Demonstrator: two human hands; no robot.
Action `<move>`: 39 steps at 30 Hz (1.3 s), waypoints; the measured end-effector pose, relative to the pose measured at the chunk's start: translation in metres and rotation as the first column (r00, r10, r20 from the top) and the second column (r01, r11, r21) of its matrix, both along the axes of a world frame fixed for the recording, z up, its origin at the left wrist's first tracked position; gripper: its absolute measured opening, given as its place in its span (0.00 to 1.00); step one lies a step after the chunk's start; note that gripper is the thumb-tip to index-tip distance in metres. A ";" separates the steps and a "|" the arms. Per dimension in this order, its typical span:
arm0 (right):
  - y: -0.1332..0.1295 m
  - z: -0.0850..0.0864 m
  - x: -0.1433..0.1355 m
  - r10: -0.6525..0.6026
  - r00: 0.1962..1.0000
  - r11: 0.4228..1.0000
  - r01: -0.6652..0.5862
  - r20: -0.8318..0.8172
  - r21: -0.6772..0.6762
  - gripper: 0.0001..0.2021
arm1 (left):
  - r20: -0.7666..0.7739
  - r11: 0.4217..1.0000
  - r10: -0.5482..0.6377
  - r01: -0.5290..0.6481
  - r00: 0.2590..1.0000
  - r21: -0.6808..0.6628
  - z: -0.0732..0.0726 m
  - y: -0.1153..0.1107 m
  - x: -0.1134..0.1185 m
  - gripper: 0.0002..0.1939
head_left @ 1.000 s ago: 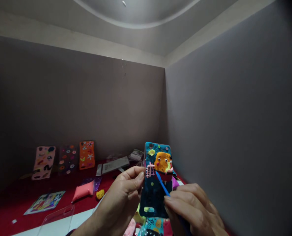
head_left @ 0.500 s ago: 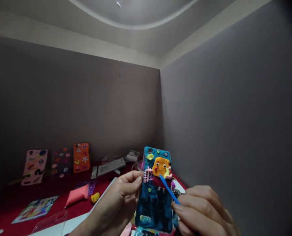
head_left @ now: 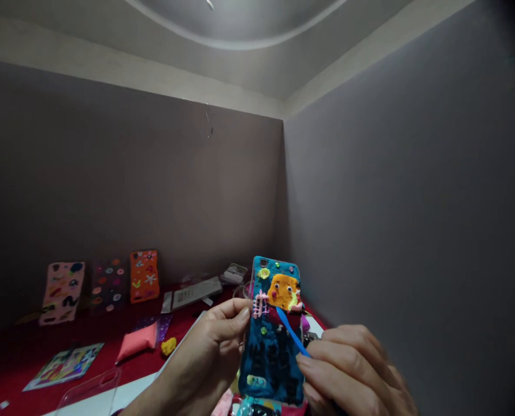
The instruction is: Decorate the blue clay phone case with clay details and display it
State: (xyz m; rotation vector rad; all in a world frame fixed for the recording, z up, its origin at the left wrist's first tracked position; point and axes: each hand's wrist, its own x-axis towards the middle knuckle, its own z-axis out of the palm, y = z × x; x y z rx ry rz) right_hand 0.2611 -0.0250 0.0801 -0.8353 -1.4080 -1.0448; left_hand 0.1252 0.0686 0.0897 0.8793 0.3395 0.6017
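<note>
Well left of the blue phone case (head_left: 278, 358), a pink case (head_left: 62, 293), purple case (head_left: 108, 284) and orange case (head_left: 144, 277) stood on the red table (head_left: 6, 349); nearer lay a coral packet (head_left: 138, 341) and yellow lump (head_left: 169, 346). The left hand (head_left: 211, 335) pinched the blue phone case's left edge, raised above the table. Before its orange patch (head_left: 284, 290)'s lower edge was a blue tool (head_left: 292, 334), contact unclear, clamped in the fingers of the right hand (head_left: 352, 367), at its right.

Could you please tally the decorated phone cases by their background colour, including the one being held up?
Pink case: 1
Dark purple case: 1
Orange case: 1
Blue case, held in the left hand: 1
Total: 4 decorated cases
</note>
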 end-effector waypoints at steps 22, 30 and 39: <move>-0.009 0.003 0.003 -0.001 0.998 0.991 0.010 0.060 -0.137 0.03 | -0.006 0.999 0.036 -0.036 0.999 0.007 -0.001 0.003 0.001 0.05; -0.005 0.000 0.001 -0.003 0.999 0.996 0.007 0.039 -0.094 0.03 | -0.044 0.998 0.046 -0.045 0.998 0.037 0.000 0.000 -0.001 0.08; -0.010 0.003 0.003 -0.001 0.997 0.988 0.013 0.082 -0.153 0.03 | -0.023 0.999 0.046 -0.045 0.999 0.025 0.003 0.002 0.000 0.06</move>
